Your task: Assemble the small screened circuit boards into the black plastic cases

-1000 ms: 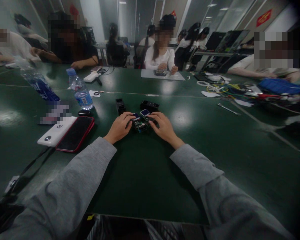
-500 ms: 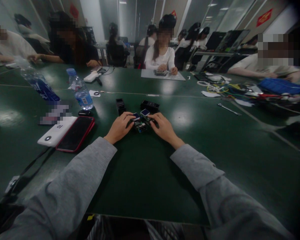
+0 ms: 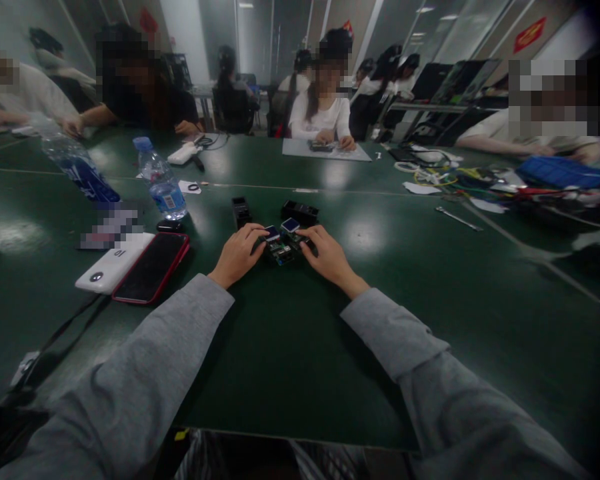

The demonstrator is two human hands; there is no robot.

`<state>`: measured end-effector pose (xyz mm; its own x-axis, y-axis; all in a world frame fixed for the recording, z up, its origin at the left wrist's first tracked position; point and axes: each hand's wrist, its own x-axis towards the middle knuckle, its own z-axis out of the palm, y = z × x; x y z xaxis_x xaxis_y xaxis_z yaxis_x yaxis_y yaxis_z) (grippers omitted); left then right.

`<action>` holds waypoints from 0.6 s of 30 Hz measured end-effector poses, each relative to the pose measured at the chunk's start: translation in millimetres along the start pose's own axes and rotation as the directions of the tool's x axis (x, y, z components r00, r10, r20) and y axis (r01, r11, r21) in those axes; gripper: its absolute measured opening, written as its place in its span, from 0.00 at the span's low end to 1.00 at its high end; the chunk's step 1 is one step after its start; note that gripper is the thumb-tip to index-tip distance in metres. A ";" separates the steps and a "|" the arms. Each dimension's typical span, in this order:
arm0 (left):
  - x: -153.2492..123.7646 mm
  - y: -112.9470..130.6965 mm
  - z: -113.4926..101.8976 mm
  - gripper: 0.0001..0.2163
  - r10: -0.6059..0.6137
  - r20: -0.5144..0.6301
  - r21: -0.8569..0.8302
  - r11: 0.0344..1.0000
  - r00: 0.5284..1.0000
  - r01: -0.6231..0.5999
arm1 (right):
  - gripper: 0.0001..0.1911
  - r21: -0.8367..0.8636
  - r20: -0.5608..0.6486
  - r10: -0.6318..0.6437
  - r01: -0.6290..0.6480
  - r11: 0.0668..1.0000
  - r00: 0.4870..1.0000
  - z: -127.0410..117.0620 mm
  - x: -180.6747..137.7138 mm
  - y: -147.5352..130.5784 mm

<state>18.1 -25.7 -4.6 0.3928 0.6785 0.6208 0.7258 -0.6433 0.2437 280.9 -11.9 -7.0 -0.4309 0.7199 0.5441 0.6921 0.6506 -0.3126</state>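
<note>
In the head view my left hand (image 3: pixel 239 253) closes thumb and fingers on the left side of a small circuit board (image 3: pixel 280 252). A little dark screen with a pale edge (image 3: pixel 272 233) sits by its fingertips. My right hand (image 3: pixel 329 259) pinches a second circuit board (image 3: pixel 297 237), which carries a similar small screen (image 3: pixel 291 225). The boards lie close together, and I cannot tell whether they touch. Fingers hide parts of both. Just beyond my hands, one black case (image 3: pixel 240 212) stands at the left and another black case (image 3: pixel 300 211) lies at the right.
On the left are a red-edged phone (image 3: pixel 151 269), a white power bank (image 3: pixel 111 265), a clear water bottle (image 3: pixel 161 180) and a bottle with a blue label (image 3: pixel 83 167). A wrench (image 3: pixel 459 219) and tangled cables (image 3: pixel 485 180) lie right. Several people sit around the green table (image 3: pixel 300 373).
My hands and the two boards stay almost in place. Across the table, a person in black has shifted an arm slightly.
</note>
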 end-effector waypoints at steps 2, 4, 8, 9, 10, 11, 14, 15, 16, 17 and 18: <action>0.2 0.6 -0.5 0.12 -0.004 0.004 0.008 1.000 1.000 0.004 | 0.17 -0.002 0.001 -0.001 0.001 1.000 1.000 -0.3 0.0 -0.3; 0.2 1.0 -0.8 0.11 -0.010 0.009 0.012 1.000 1.000 0.010 | 0.17 0.002 0.004 0.001 -0.001 1.000 1.000 -0.7 0.1 -0.6; -0.7 0.5 -0.1 0.12 -0.008 0.003 0.003 1.000 1.000 0.008 | 0.17 0.016 0.006 -0.001 0.001 1.000 1.000 -1.5 0.7 -1.3; -0.9 0.1 0.3 0.12 -0.005 0.002 0.001 1.000 1.000 0.005 | 0.17 0.017 0.006 -0.001 0.001 1.000 1.000 -1.5 0.8 -1.4; -1.1 -0.2 0.7 0.12 -0.003 0.002 -0.001 1.000 1.000 0.003 | 0.17 0.017 0.005 -0.001 0.001 1.000 1.000 -1.4 0.9 -1.4; -1.3 -0.4 0.9 0.12 -0.001 0.003 -0.002 1.000 1.000 0.001 | 0.17 0.015 0.004 -0.001 0.001 1.000 1.000 -1.2 1.0 -1.3; -1.0 -0.6 1.1 0.12 -0.005 0.016 0.000 1.000 1.000 0.005 | 0.17 0.011 0.002 0.001 -0.001 1.000 1.000 -0.1 0.9 -0.4; -0.8 -0.6 1.1 0.12 -0.005 0.017 0.000 1.000 1.000 0.005 | 0.17 0.012 0.000 0.001 -0.001 1.000 1.000 0.3 0.8 -0.1; -0.5 -0.4 1.0 0.12 -0.005 0.018 0.000 1.000 1.000 0.005 | 0.17 0.014 -0.001 0.001 -0.001 1.000 1.000 0.6 0.7 0.1; -0.2 -0.3 0.9 0.11 -0.004 0.019 -0.001 1.000 1.000 0.004 | 0.17 0.016 -0.003 0.002 -0.002 1.000 1.000 0.9 0.6 0.2; 0.0 -0.2 0.8 0.11 -0.002 0.020 -0.001 1.000 1.000 0.002 | 0.17 0.018 -0.005 0.002 -0.002 1.000 1.000 1.0 0.4 0.2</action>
<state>18.4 -25.3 -5.2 0.4025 0.6866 0.6054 0.7258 -0.6425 0.2460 280.2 -11.3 -7.6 -0.4265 0.7202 0.5472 0.6827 0.6532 -0.3275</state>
